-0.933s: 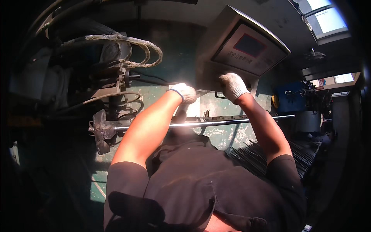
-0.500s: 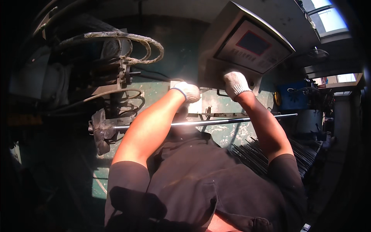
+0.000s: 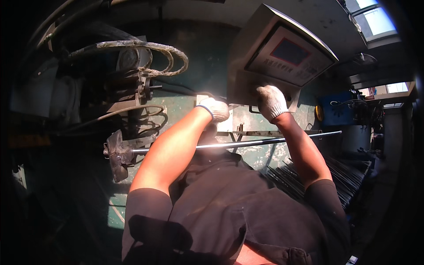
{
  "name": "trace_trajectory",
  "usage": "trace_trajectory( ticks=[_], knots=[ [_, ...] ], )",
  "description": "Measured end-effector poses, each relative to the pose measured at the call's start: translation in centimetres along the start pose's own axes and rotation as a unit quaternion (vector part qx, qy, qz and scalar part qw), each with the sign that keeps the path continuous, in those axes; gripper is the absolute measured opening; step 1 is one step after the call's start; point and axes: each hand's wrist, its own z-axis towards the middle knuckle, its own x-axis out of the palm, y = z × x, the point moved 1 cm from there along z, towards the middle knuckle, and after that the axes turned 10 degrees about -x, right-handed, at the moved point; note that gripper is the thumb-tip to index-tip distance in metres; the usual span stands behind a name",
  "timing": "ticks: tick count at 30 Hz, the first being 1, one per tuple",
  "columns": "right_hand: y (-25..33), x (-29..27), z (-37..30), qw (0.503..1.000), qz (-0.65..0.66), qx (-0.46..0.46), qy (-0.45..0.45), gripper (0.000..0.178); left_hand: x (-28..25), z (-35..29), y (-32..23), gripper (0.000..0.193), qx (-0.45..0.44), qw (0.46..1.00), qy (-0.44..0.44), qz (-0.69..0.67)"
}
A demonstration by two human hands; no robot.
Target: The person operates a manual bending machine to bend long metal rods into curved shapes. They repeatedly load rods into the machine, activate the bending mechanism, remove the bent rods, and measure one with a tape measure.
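Note:
My right hand [image 3: 270, 102], in a whitish knitted glove, is at the lower front of a metal control box [image 3: 242, 84]. Its fingers are curled in against that face, hiding what they touch or grip. My left hand [image 3: 215, 109], gloved alike, is closed beside a pale flat surface [image 3: 226, 124] left of the box; anything inside it is hidden. A long shiny metal rod [image 3: 247, 143] runs crosswise below both hands, passing under my forearms. Dark plastic-like wrapping [image 3: 117, 155] surrounds its left end.
Looped, wrapped hoses [image 3: 176, 55] and machine parts [image 3: 143, 88] stand at the left. Many thin dark rods [image 3: 318, 176] lie bundled at the lower right. A blue cabinet-like object [image 3: 338, 108] is farther right. The floor [image 3: 254, 157] is green with worn patches.
My right hand has tilted slightly at the box's lower front, staying near the same spot. My left hand has barely moved. The whole view has shifted a little.

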Motion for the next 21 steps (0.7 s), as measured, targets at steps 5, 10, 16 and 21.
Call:
trace_trajectory(
  ticks=[5,10,16,21],
  knots=[
    [0.1,0.5,-0.4,0.981,-0.037,0.180,0.057,0.023,-1.2,-0.6,-1.1,0.032,0.052,0.995,0.028,0.074],
    [-1.8,2.4,0.1,0.992,-0.042,0.095,0.075,0.018,0.2,-0.1,-0.3,0.028,0.014,0.999,-0.024,-0.030],
    [-0.8,0.6,-2.0,0.982,0.030,0.073,-0.173,0.019,0.1,0.0,-0.5,0.030,0.019,0.999,-0.022,-0.015],
    [-0.7,1.4,-2.7,0.957,0.017,0.289,-0.023,0.028,-0.1,-0.1,-0.8,0.031,0.038,0.999,-0.027,0.004]
  ],
)
